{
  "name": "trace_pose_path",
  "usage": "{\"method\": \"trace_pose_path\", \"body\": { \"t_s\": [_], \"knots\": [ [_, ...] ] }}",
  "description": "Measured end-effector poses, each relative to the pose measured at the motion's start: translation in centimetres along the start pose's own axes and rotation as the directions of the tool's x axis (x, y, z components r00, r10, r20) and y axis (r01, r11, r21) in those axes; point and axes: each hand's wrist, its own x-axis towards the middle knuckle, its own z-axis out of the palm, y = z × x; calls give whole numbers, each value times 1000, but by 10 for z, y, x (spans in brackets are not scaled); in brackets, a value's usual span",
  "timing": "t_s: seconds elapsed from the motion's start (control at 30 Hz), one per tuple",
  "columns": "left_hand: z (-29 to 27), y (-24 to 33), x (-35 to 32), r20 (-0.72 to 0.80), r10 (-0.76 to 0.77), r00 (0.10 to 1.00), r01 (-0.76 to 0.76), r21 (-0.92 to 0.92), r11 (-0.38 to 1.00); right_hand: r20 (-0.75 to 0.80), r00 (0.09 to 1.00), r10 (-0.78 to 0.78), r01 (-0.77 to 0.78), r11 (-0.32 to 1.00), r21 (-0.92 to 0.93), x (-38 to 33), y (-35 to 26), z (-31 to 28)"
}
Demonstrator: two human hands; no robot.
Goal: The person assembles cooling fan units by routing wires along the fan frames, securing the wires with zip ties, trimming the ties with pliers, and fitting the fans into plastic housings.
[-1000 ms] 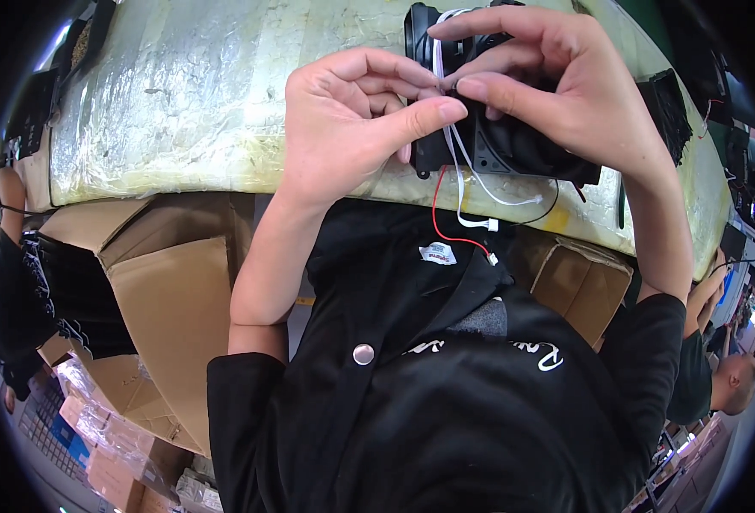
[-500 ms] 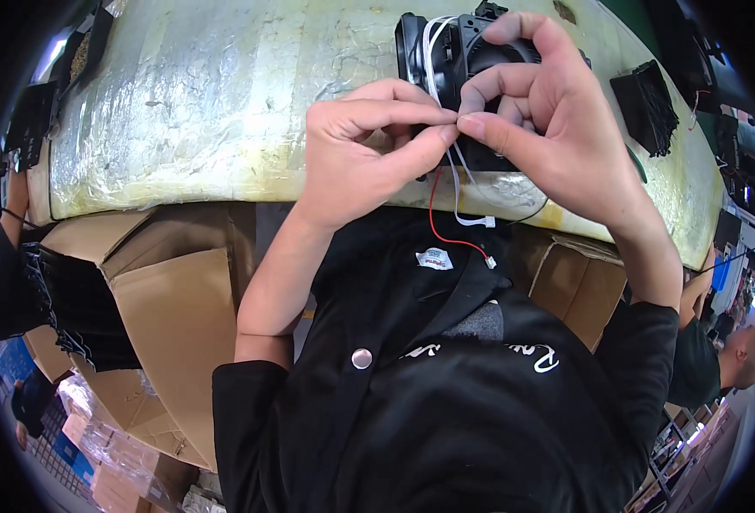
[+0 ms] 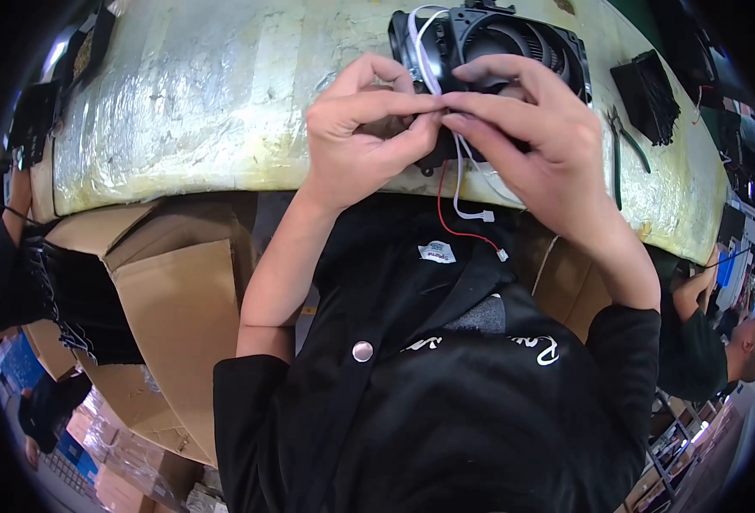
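Both my hands meet at the fingertips over a black fan unit (image 3: 572, 64) near the table's front edge. White cables (image 3: 426, 68) loop down from the unit and pass between the meeting fingertips. My left hand (image 3: 365, 137) pinches them with thumb and forefinger, its other fingers curled. From the right, my right hand (image 3: 536, 141) pinches at the same spot; any small thing between the fingertips is hidden. Below, the cables end in a white connector (image 3: 488, 216). A red wire (image 3: 440, 209) with a small white plug (image 3: 502, 255) hangs past the table edge.
Cutting pliers (image 3: 617, 154) and a bundle of thin black strips (image 3: 647, 98) lie right on the film-wrapped table (image 3: 206, 103). Open cardboard boxes stand below the edge, at left (image 3: 176, 299) and right (image 3: 578, 278). Another person (image 3: 694, 350) is at far right.
My right hand has turned and lowered, its fingers closing in toward the left fingertips. That uncovers more of the fan and the pliers. The hanging red wire has swung slightly right.
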Motion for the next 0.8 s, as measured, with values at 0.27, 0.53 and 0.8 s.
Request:
{"method": "trace_pose_path", "body": {
  "t_s": [0.27,0.53,0.8],
  "knots": [
    [1,1,6,49,-59,997,52,147,988,-165,939,-302,319,943,92,-8,23,10],
    [-7,9,9,61,-113,992,100,185,978,-547,837,-17,-187,930,-315,-82,69,-58],
    [0,2,9,67,346,936,-340,429,837,-342,795,501,-579,456,-676,-180,119,-67]
  ]
}}
